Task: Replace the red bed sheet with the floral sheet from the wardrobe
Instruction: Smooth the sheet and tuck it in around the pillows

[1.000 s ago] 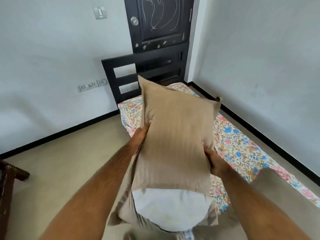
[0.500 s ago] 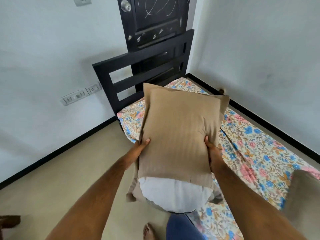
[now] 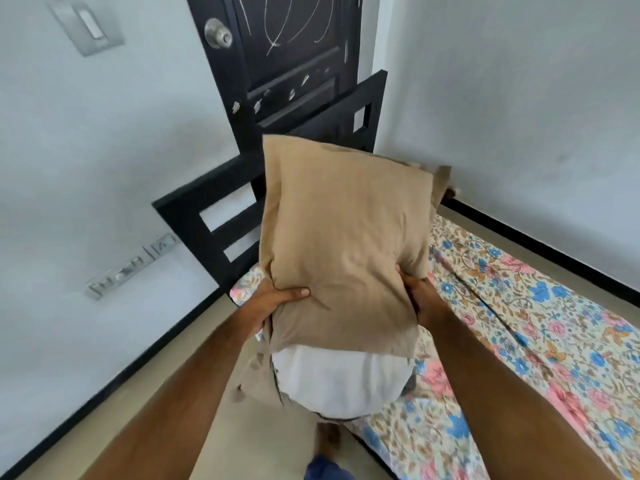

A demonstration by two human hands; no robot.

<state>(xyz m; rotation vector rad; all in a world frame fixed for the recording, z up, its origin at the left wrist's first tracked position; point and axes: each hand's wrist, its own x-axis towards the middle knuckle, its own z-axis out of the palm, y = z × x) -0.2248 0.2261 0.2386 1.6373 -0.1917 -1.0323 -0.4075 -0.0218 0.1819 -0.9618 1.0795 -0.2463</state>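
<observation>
I hold a pillow [image 3: 343, 251] in a tan case upright in front of me, its white inner end [image 3: 341, 382] sticking out at the bottom. My left hand [image 3: 277, 299] grips its lower left side and my right hand [image 3: 420, 297] grips its lower right side. The floral sheet [image 3: 526, 327] with blue and pink flowers covers the bed to the right and below the pillow. The red sheet is not in view.
A black headboard [image 3: 207, 216] stands at the bed's far end, with a black door [image 3: 287, 53] behind it. Wall sockets [image 3: 131, 268] and a switch [image 3: 88, 27] are on the left wall. Beige floor [image 3: 138, 403] lies to the left; my foot [image 3: 327, 438] shows below.
The pillow has risen and moved toward the headboard, and both hands have tightened on its lower sides. The view has shifted closer to the bed's head end.
</observation>
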